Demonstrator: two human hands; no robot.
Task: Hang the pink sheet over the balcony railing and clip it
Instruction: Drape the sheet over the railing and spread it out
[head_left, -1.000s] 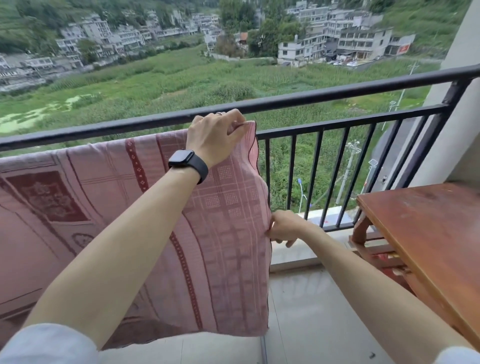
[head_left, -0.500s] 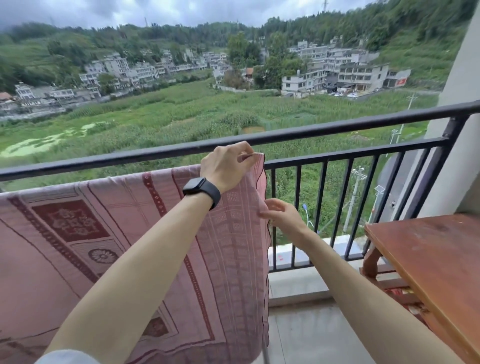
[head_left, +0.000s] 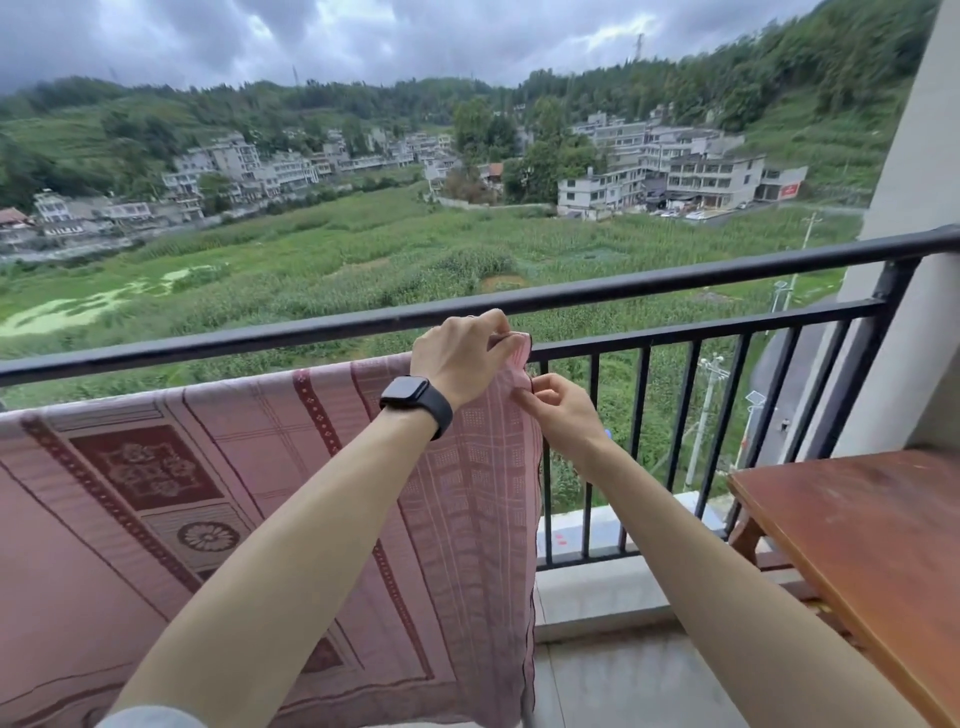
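Beyond the balcony railing (head_left: 675, 280) lie green fields; the pink sheet (head_left: 260, 493) hangs over its lower bar. At its top right corner, the left hand (head_left: 462, 358) pinches the cloth, the right hand (head_left: 563, 410) just below grips its edge

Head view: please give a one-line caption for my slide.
Left hand and right hand pinch the pink sheet at its right edge, draped over the balcony railing; no clip visible.
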